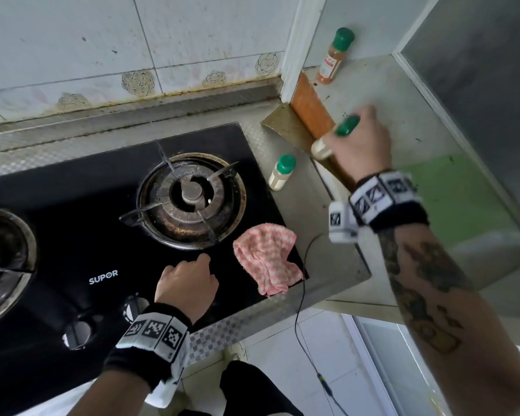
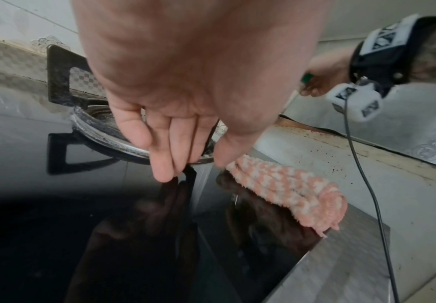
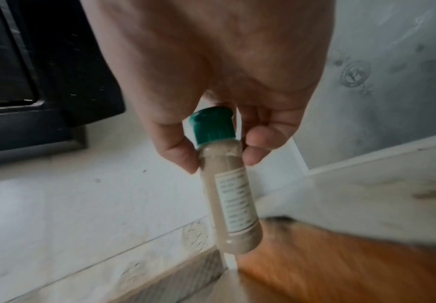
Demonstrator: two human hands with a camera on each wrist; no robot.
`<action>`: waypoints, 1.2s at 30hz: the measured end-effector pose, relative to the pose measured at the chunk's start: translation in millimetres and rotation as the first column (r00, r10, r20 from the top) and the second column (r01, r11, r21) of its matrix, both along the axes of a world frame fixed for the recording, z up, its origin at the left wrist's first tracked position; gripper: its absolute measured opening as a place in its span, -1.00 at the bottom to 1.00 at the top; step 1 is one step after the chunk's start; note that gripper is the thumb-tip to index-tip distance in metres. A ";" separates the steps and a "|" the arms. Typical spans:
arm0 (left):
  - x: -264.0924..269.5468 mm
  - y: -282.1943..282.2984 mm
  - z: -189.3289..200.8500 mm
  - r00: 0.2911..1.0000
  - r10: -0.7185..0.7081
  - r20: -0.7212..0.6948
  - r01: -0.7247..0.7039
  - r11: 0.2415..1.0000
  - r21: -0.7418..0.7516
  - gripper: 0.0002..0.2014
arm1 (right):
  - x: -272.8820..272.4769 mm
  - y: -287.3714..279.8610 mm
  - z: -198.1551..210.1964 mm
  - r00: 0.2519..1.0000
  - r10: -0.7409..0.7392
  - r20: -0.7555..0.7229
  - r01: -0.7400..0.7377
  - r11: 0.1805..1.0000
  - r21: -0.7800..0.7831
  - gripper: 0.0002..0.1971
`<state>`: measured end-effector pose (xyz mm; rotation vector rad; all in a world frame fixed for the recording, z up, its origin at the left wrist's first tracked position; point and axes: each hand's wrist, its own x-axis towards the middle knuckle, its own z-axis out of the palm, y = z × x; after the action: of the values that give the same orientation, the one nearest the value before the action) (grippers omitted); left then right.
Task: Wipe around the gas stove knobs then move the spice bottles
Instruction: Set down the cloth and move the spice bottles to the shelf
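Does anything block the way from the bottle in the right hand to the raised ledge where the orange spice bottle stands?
Nothing visible does. The right hand holds the green-capped bottle of pale powder above the grey raised ledge; the stretch towards the green-capped orange spice bottle shows only small dark specks.

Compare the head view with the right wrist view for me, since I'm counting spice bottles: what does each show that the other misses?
Only the head view shows two more green-capped bottles: an orange spice bottle upright on the raised ledge and a pale bottle standing beside the stove, plus the pink cloth and the empty left hand. Only the right wrist view shows the held bottle's label and beige powder. Both show the right hand gripping the held bottle near its cap.
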<state>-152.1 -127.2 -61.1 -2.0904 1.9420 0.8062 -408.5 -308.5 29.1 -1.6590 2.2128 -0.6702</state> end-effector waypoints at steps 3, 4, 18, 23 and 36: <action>-1.7 -0.1 0.5 1.000 0.011 0.004 -0.011 1.000 -0.001 -0.70 | -8.4 -56.2 19.3 0.986 -0.110 0.123 0.116 0.993 -0.035 -0.56; -2.6 0.3 0.4 1.000 0.014 0.003 -0.014 1.000 0.001 -0.70 | -10.5 -72.8 20.7 0.983 -0.120 0.137 0.127 0.991 -0.040 -0.55; -6.2 2.4 4.0 0.997 0.044 0.064 -0.043 0.999 -0.015 -0.66 | -21.0 -158.1 -3.1 0.991 -0.128 0.031 0.130 0.985 -0.114 -0.49; -6.6 1.2 3.9 0.998 0.047 0.052 -0.046 0.999 -0.011 -0.67 | -16.5 -142.3 -7.3 0.986 -0.152 0.066 0.159 0.980 -0.117 -0.26; 0.3 5.0 3.4 0.997 0.047 0.056 -0.047 0.999 -0.001 -0.67 | 59.5 -11.7 -86.5 0.904 0.397 -0.160 -0.323 0.878 0.352 -0.51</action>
<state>-151.8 -122.2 -57.7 -2.1428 1.8708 0.7478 -349.0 -320.2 -57.4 -1.9725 1.9295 -0.0201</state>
